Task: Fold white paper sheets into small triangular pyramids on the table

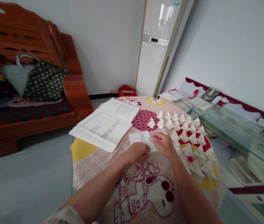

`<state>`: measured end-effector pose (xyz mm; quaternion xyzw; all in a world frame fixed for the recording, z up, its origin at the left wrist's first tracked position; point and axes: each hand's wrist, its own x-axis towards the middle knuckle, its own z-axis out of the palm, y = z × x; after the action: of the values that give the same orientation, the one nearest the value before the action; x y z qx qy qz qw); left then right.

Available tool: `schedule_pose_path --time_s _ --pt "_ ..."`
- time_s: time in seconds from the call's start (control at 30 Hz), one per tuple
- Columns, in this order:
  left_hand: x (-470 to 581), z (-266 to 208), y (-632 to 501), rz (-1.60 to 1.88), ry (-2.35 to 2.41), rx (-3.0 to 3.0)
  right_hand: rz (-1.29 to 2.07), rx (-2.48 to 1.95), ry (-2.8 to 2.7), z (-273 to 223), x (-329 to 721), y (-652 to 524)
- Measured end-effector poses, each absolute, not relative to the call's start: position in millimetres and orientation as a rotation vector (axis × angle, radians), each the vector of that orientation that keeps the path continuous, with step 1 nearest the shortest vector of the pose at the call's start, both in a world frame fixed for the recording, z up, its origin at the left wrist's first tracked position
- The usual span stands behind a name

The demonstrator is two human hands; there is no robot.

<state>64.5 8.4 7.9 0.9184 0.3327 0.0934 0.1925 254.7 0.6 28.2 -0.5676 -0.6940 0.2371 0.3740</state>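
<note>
A small piece of printed paper (138,137) lies on the cloth-covered round table in front of me. My left hand (138,151) rests on its near edge, fingers curled down and closed on the paper. Over the paper's right side is my right hand (162,143), its fingers loosely bent and a little apart, slightly blurred. Whether its fingertips touch the paper is hard to make out. Several folded paper pieces with pointed tops (183,136) stand in rows to the right of my right hand. An open stack of printed sheets (103,126) lies to the left.
The tablecloth (94,174) has a cartoon dog pattern. Beside the table on the right stands a glass-topped cabinet (234,127), with papers and a red marker (194,94) on it. A wooden bench (75,93) with bags is at the left; a white air conditioner (151,65) stands behind.
</note>
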Motion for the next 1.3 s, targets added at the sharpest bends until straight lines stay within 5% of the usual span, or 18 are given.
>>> schedule_pose_path --time_s 0.67,1.3 --pt "7.1 11.0 5.4 0.29 0.835 1.825 1.386 -1.541 -1.651 7.9 271.9 -46.1" --pt "18.4 0.6 -1.7 0.488 1.514 1.832 0.674 -1.892 -1.703 11.7 247.3 -39.9"
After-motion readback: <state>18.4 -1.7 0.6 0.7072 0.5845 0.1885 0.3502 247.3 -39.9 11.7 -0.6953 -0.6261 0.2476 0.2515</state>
